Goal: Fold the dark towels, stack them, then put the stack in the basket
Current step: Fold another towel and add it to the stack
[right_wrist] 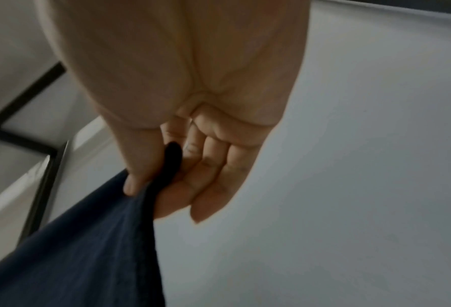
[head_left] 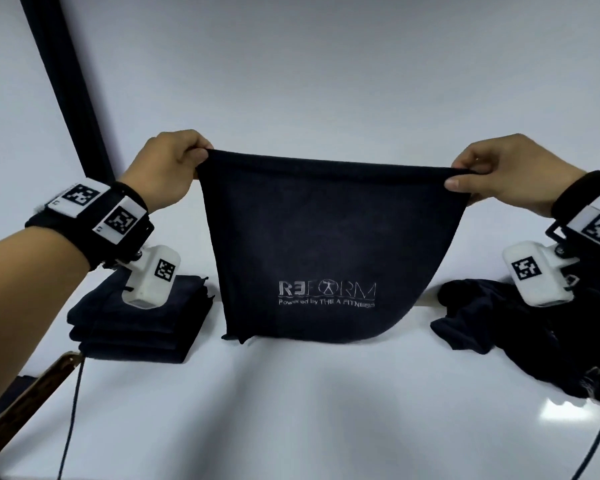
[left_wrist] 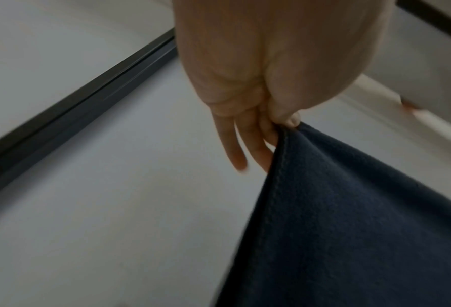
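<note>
A dark navy towel (head_left: 329, 237) with a white printed logo hangs in the air above the white table (head_left: 291, 403), stretched by its top edge. My left hand (head_left: 177, 168) pinches the towel's top left corner, and my right hand (head_left: 492, 174) pinches the top right corner. In the left wrist view the thumb presses the towel (left_wrist: 363, 218) against the fingers (left_wrist: 261, 149) of the left hand (left_wrist: 279, 122). In the right wrist view the right hand (right_wrist: 150, 178) pinches a bunched corner of the towel (right_wrist: 87, 249). A stack of folded dark towels (head_left: 136, 320) lies at the left. No basket is in view.
A heap of unfolded dark towels (head_left: 520, 327) lies at the right of the table. A dark upright post (head_left: 66, 88) stands at the back left. A wooden strip (head_left: 25, 407) and a black cable (head_left: 71, 407) run along the table's left edge.
</note>
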A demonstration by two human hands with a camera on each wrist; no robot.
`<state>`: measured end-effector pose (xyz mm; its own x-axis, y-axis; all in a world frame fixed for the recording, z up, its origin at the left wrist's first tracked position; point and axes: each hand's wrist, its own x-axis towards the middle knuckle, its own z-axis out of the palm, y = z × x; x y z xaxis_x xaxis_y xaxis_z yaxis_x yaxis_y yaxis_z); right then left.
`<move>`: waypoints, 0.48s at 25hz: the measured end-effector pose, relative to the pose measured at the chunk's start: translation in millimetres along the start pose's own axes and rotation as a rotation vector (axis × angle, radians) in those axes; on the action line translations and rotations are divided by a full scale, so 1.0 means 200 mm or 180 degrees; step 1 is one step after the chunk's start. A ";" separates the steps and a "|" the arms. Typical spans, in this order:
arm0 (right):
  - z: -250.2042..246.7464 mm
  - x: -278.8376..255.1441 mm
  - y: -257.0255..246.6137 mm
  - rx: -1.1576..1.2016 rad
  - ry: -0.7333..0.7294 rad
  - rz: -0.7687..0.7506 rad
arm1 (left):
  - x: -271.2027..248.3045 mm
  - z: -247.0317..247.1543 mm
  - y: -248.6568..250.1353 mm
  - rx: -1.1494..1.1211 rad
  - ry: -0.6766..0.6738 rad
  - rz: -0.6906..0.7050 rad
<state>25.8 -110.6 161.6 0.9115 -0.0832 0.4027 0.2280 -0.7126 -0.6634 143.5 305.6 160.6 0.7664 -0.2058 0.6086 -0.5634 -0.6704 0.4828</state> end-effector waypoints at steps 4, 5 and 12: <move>-0.13 -0.03 -0.03 0.1190 -0.0185 -0.0104 | -0.07 -0.08 0.06 -0.1169 0.0042 0.0111; -0.15 -0.03 -0.03 0.1342 -0.0230 -0.0127 | -0.08 -0.10 0.09 -0.1311 0.0039 0.0190; -0.05 -0.03 0.04 0.1548 -0.0578 0.0318 | -0.12 -0.02 0.08 -0.1764 -0.0212 -0.0055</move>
<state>18.1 -123.4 159.8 0.9717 0.0186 0.2353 0.2300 -0.2983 -0.9263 115.2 303.4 156.4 0.7847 -0.2547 0.5652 -0.6148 -0.2027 0.7622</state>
